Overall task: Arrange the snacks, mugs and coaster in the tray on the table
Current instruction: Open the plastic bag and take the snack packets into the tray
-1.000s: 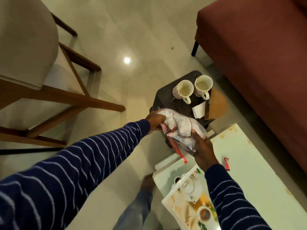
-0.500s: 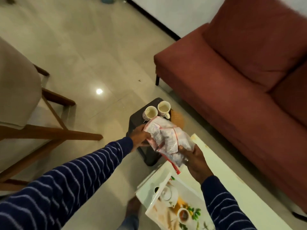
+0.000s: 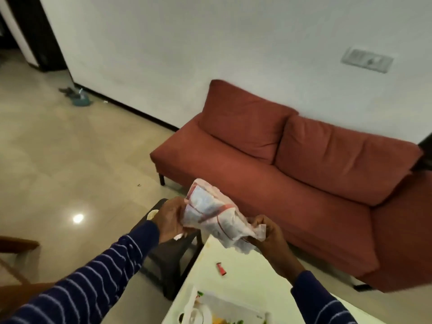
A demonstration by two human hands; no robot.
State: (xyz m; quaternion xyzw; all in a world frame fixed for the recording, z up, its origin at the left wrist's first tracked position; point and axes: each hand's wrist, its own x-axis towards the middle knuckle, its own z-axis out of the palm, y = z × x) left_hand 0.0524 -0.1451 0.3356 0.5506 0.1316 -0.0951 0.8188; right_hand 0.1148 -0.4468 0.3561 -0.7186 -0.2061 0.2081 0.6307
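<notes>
The crinkled clear plastic bag of white-and-red snack packets (image 3: 216,217) is held in the air between both hands, above the far end of the white tabletop (image 3: 245,284). The left hand (image 3: 170,220) is closed on its upper left end; the right hand (image 3: 266,232) pinches the bunched lower right corner. It looks light, soft and slippery: the film will crumple and the packets inside can slide, so a hold at both ends, or one hand under its belly, seems safest.

The white tray printed with teacups and leaves (image 3: 224,309) lies at the near edge of the tabletop, only partly in view. A small red wrapper (image 3: 221,269) lies alone on the tabletop between the bag and the tray, and may need moving aside. Just left of the tabletop's far left corner stands a dark plastic stool (image 3: 168,253), and the rim of a pale mug (image 3: 152,214) shows behind the left wrist. A rust-red sofa (image 3: 292,164) runs along the wall beyond, well apart.
</notes>
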